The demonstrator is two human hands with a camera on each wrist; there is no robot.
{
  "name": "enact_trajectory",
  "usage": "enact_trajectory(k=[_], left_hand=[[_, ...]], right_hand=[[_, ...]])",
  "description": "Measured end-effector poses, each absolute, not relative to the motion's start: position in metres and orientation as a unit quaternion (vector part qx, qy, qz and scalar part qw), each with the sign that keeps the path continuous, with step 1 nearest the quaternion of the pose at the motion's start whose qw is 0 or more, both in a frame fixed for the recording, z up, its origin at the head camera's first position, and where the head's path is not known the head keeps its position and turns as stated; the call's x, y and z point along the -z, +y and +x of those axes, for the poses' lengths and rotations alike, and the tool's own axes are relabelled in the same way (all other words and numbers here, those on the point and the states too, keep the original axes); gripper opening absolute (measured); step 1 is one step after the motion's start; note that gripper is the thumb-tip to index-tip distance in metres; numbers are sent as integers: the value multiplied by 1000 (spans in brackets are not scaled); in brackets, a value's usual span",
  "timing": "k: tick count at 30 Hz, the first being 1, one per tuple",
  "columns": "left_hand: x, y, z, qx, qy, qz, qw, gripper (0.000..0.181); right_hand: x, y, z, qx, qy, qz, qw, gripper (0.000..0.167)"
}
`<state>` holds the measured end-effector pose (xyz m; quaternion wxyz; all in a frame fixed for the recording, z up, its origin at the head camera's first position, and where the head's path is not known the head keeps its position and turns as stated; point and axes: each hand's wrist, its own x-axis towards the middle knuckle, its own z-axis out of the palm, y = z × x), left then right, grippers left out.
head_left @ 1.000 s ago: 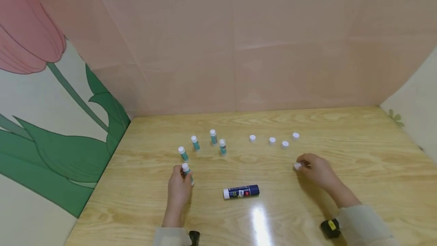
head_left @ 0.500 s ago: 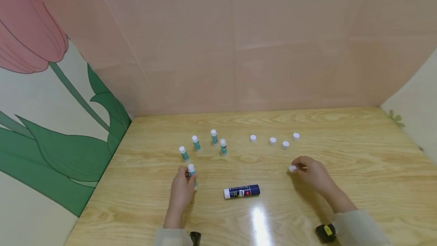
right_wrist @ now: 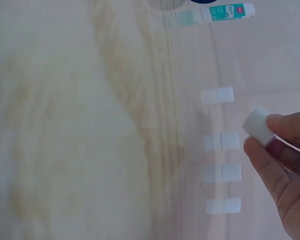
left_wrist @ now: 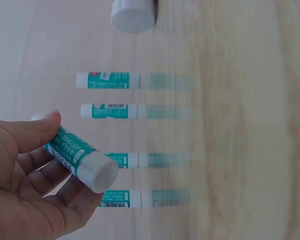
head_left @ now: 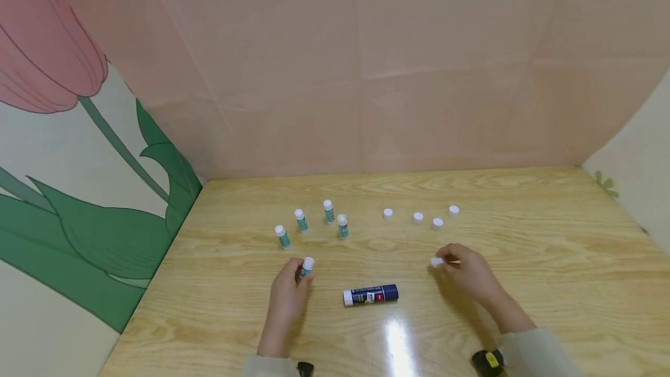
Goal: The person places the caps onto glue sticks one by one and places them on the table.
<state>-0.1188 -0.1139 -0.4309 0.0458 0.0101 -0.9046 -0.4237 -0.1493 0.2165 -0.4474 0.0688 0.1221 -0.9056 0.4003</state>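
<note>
My left hand (head_left: pixel 287 295) grips a small teal glue stick (left_wrist: pixel 72 150) between thumb and curled fingers. It leans compared with the ones standing behind it, and the fingers cover part of its label. On the right, a white cap (right_wrist: pixel 259 126) is pinched between the thumb and fingertips of my right hand (head_left: pixel 468 275). Several matching teal glue sticks (head_left: pixel 342 227) stand upright beyond the left hand. Several white caps (head_left: pixel 417 218) sit on the table beyond the right hand. Between the two hands lies a larger navy glue stick (head_left: pixel 370 295) with a white end.
Everything rests on a wood-grain table (head_left: pixel 209 307), which ends at a pinkish sheet (head_left: pixel 361 103) at the back. A wall with a painted tulip (head_left: pixel 47 45) rises on the left. Light glares off the tabletop near the front.
My left hand has moved right with the teal glue stick. My right hand has moved left and slightly nearer with the white cap. The standing glue sticks and other caps stay put.
</note>
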Motion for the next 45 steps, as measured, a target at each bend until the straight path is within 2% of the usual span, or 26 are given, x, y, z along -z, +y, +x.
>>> enact_trajectory(k=[9,21,30,45], left_hand=[[435,-110,-118,415,-909,-30,35,24],[433,-103,-116,421,-907,-29,4,26],[426,-99,-114,408,-911,-52,20,28],[428,-92,-115,436,-898,-51,5,22]], right_hand=[[451,209,-147,-407,-902,123,75,15],[452,201,-144,-418,-896,126,80,16],[449,199,-141,-416,-898,122,77,17],[446,191,-138,-445,-882,130,81,19]])
